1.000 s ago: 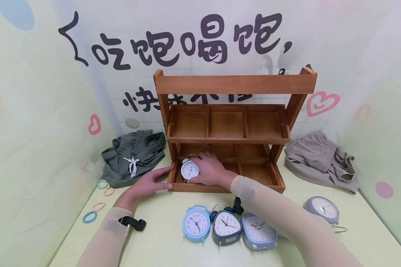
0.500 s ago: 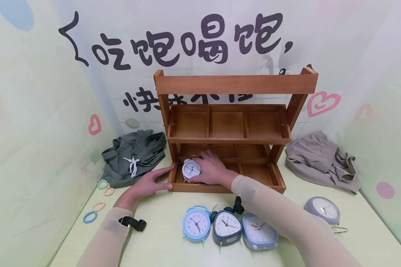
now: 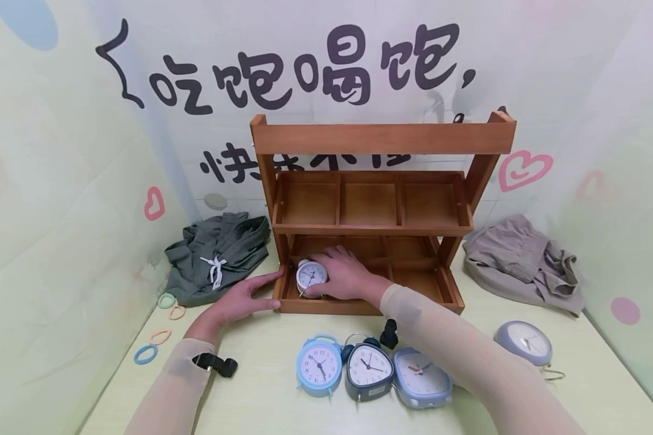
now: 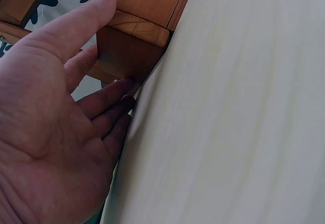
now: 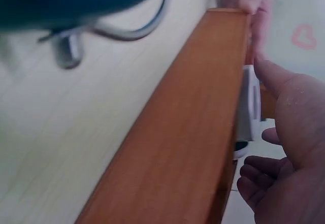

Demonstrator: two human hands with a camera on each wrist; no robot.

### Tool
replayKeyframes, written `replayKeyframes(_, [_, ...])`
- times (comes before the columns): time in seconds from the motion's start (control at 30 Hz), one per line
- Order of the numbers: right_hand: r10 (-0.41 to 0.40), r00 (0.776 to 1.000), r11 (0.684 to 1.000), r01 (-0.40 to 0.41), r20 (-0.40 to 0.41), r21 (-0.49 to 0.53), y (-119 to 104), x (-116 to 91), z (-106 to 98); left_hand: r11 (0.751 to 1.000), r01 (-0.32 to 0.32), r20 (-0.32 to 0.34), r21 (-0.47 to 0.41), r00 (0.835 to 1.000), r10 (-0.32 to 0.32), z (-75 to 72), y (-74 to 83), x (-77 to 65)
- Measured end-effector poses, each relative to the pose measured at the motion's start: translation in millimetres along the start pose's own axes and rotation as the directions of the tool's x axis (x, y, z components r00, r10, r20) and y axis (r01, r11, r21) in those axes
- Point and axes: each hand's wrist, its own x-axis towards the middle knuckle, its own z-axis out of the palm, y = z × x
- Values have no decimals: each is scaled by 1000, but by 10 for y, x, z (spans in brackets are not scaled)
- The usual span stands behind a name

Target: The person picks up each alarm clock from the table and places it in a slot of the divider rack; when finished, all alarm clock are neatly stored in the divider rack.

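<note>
A small white alarm clock [image 3: 311,276] stands in the lower left compartment of a brown wooden two-tier shelf [image 3: 381,139]. My right hand [image 3: 349,276] holds this clock from its right side. In the head view the thumb lies at the clock's lower front and the fingers reach behind its top. In the right wrist view the other fingers hang loosely curled, apart from the clock. My left hand [image 3: 239,301], thumb and fingers extended, rests against the left end of the lower tray; the left wrist view shows its palm beside the wooden corner.
In front of the shelf stand a light blue clock [image 3: 319,365], a dark triangular clock [image 3: 369,370] and a periwinkle clock [image 3: 421,377]. Another clock [image 3: 524,341] lies at right. Dark green clothing [image 3: 217,257] and taupe clothing [image 3: 522,263] flank the shelf. Several rings, one blue [image 3: 146,354], lie left.
The white clock has shifted slightly right, and its top handle no longer shows above it. My right hand has turned a little around it. My left hand has stayed in place.
</note>
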Motion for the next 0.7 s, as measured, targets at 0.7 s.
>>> replayKeyframes(0.7, [6, 999, 988, 2, -52, 157, -268, -706, -367, 1000, 20, -2, 1, 1000, -20, 12, 24, -3])
